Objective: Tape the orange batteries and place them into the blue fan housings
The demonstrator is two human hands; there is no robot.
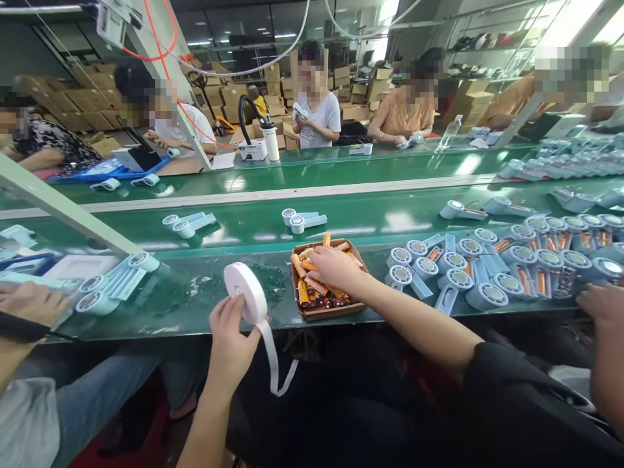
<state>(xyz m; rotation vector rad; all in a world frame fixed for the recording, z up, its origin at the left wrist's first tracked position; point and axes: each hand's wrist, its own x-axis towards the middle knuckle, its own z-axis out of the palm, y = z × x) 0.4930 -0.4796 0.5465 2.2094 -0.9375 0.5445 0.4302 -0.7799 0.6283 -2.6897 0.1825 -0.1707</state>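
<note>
My left hand (233, 338) is closed on a roll of white tape (246, 291), held upright over the near edge of the bench. A loose strip (273, 364) of the tape hangs below it and curls up at the end. My right hand (336, 268) reaches into a small cardboard box (336, 314) full of orange cylindrical batteries (303, 294). Its fingers are bent together onto a battery (308, 265) near the left side of the box, and the fingertips are partly hidden.
Light blue fan housings (458, 279) crowd the bench to the right, some with orange batteries inside. More housings (117, 283) lie at left beside a co-worker's hand (34, 302). Another person's hand (604, 302) is at far right. Beyond the green conveyor belt (341, 172), several people handle parts.
</note>
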